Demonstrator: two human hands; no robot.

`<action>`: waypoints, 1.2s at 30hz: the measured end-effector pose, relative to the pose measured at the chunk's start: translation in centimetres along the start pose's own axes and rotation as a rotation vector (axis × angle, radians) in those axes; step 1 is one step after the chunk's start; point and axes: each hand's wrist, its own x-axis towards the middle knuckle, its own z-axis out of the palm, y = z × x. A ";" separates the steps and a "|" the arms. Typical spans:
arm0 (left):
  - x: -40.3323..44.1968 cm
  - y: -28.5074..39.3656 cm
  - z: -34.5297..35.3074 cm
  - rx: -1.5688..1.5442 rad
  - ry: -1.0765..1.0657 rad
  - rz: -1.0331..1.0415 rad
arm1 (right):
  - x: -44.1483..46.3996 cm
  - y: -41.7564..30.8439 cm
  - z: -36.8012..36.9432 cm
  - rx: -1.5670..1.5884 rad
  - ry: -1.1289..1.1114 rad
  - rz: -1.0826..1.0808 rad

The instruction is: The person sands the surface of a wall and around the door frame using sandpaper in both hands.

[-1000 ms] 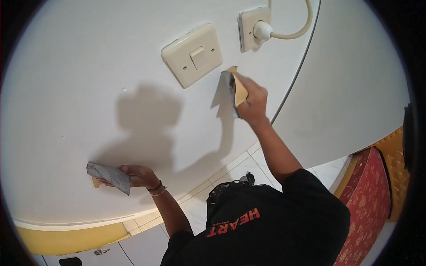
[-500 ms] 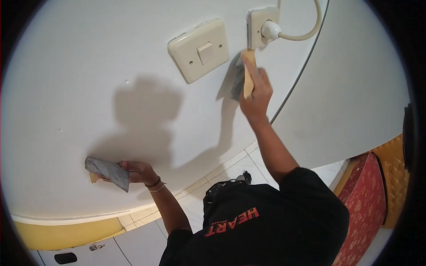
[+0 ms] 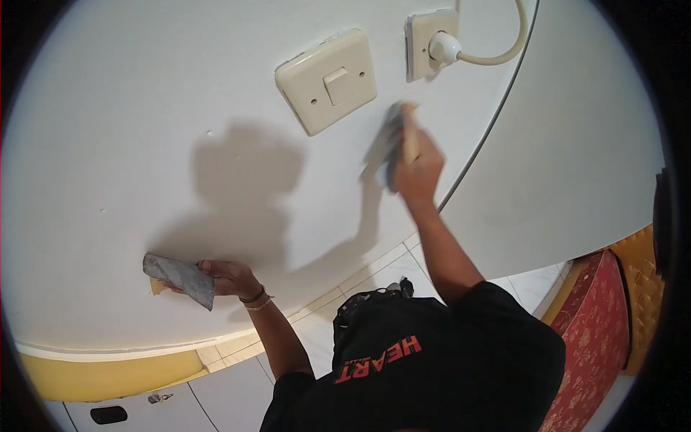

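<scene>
My right hand (image 3: 419,169) is closed round a folded sheet with a grey side and a tan side (image 3: 410,140), blurred by motion, close to the white wall (image 3: 144,180) below the plugged socket (image 3: 421,43). To its upper left is the light switch (image 3: 327,83). Lower left, my left hand (image 3: 227,279) holds a grey sheet (image 3: 180,277), with its thumb on the grey face and a tan part showing underneath, at the wall. The fingers behind that sheet are mostly hidden.
A white plug (image 3: 444,47) with a cream cable (image 3: 504,57) sits in the socket. White floor tiles (image 3: 381,277) run along the wall base. A red patterned cushion (image 3: 590,317) lies at the right, and a white cabinet front (image 3: 230,392) at the lower left.
My right hand and its sheet rose toward the socket, then came back down along the wall. My left hand has kept its hold on the grey sheet. The view has shifted slightly.
</scene>
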 end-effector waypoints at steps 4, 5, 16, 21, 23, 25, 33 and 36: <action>-0.4 -0.3 -0.7 0.058 -0.105 -0.030 | 4.7 -0.8 -1.5 0.258 0.219 0.461; 0.1 0.8 -0.2 0.031 -0.049 0.003 | 4.5 0.0 -0.9 0.031 0.096 0.349; 0.3 1.1 0.0 0.004 -0.026 0.040 | 2.5 -1.1 -0.3 0.242 0.038 0.458; 0.1 1.1 0.2 -0.059 -0.009 -0.081 | -2.6 -2.6 0.8 0.115 -0.166 -0.036; 0.2 1.6 0.1 -0.068 -0.023 -0.099 | -1.5 -0.8 -0.1 0.024 -0.124 0.068; 0.1 1.6 0.0 -0.066 -0.022 -0.120 | 0.3 -1.1 0.1 0.359 0.119 0.477; 0.1 0.8 -0.4 0.171 -0.002 0.018 | -3.8 -2.0 1.4 0.163 -0.226 -0.117; 0.2 0.4 -0.5 0.247 -0.003 0.084 | -1.5 -0.9 1.1 0.421 -0.020 0.422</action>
